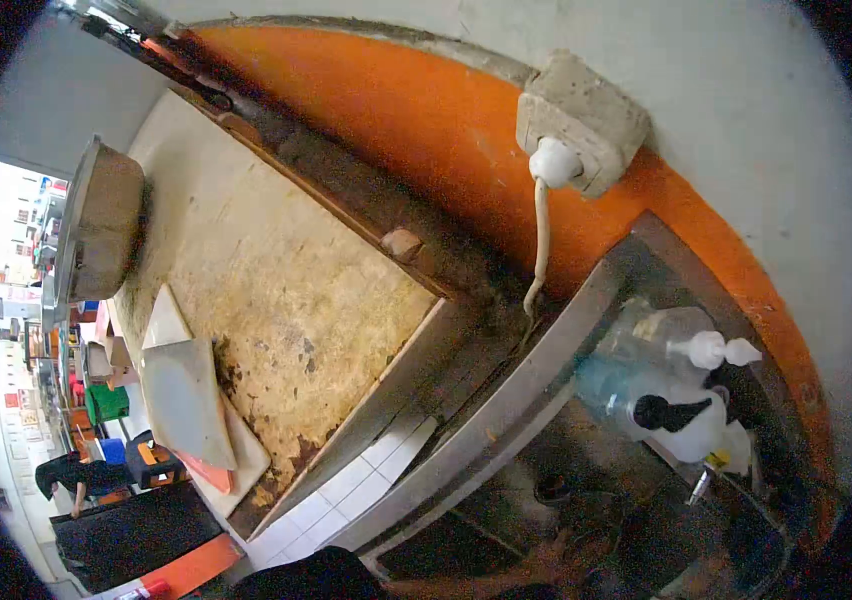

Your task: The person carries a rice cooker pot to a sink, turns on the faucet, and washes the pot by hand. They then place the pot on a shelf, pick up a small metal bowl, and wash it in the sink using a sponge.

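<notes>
My left hand (551, 556) is in the dim lower part of the view, with its forearm crossing the near side of a metal sink (491, 440). A black sleeve (308, 576) shows at the bottom edge. Shadow hides the fingers, and I cannot tell what they touch. My right hand (696, 578) is only a faint, dark shape deeper in the sink. Close to the hands, a small tap (703, 482) with a yellow part sits at the sink's far side. Beside it stand a clear bottle with a white pump top (661, 335) and a bluish bottle with a black trigger (671, 412).
Left of the sink is a worn, stained tabletop (276, 270) bearing stacked cutting boards (191, 400) and a large basin (106, 225). White tiles (331, 510) line its near end. A corded plug sits in a wall socket (586, 125). Another person (81, 475) is far left.
</notes>
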Available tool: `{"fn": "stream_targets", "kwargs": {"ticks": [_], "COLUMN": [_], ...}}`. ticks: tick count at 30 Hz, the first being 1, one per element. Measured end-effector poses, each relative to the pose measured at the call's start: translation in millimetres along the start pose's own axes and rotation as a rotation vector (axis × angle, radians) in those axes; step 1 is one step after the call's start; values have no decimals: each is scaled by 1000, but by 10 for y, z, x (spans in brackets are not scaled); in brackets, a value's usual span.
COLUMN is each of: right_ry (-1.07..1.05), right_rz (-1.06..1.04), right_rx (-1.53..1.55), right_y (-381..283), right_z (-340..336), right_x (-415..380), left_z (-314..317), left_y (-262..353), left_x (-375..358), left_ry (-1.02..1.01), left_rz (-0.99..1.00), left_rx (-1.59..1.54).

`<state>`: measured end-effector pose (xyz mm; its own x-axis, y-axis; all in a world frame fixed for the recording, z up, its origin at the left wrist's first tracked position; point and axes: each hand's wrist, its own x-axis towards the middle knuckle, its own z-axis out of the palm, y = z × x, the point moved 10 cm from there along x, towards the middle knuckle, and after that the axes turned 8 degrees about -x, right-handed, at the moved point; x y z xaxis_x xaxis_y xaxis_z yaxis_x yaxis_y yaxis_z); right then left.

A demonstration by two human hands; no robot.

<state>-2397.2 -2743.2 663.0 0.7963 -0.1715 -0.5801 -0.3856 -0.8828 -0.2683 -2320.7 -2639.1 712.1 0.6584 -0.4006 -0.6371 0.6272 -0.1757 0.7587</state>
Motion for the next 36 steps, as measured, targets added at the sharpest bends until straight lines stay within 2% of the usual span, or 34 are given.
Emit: {"fn": "stream_targets", "kwargs": {"ticks": [4,6,8,10,13,14,16,17,19,22,25,28,33,36], "right_ry": [100,165,221,262,230,164,23,18,136,620,795,755,661,601], "right_rz": [67,121,168,205,159,93,-112,-115,-14,253,361,319,99,-32], "right_rx": [203,329,463,605,727,614,158,127,176,261,244,190,22,-41], "right_y": [104,206,328,487,424,334,-264,-335,-258,-57,-54,-296,-1041,-1122], "right_z": [-20,-11,32,102,234,227,-204,-287,-442,-921,-1309,-1488,-1503,-1400], "right_x": [351,488,599,603,607,575,376,347,297,65,-149,-205,-268,-408], "left_z": [-159,-356,-488,-533,-361,-365,-517,-623,-801,-376,-436,-553,-214,27], "left_y": [112,50,19,58,-150,-168,-29,61,304,-308,-201,-143,32,123], "left_x": [79,208,243,107,152,162,168,160,120,108,89,206,368,333], "left_ry": [110,13,-45,-76,83,72,53,104,207,-190,-55,29,-19,-122], "left_rz": [141,145,28,-213,-155,-113,-27,104,374,-375,-211,-80,38,88], "left_rx": [58,-139,-158,5,-91,-115,-158,-73,92,151,52,-21,-63,-42]}}
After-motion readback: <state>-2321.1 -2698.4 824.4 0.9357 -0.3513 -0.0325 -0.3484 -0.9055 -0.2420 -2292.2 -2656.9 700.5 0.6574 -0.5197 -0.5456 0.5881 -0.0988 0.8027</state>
